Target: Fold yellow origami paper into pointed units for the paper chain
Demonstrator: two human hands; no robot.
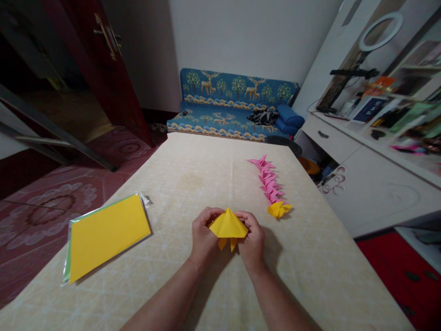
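Between my two hands, a little above the table, is a yellow folded paper piece [228,225], with a pointed top and narrow petal-like points hanging below. My left hand [206,235] grips its left edge, fingers curled behind the paper. On the opposite side my right hand [252,236] grips the right edge in the same way. The fingertips of both hands are partly hidden by the paper. To the right lies a row of pink folded paper pieces [269,180], ending at the near side in a yellow folded paper flower [279,209].
A stack of yellow paper sheets [110,234] in a clear sleeve lies on the patterned tablecloth [165,276] at left. Beyond the table stands a blue sofa [220,108] with a deer print. A white cabinet [379,184] lines the right; a red door [103,69] stands at left.
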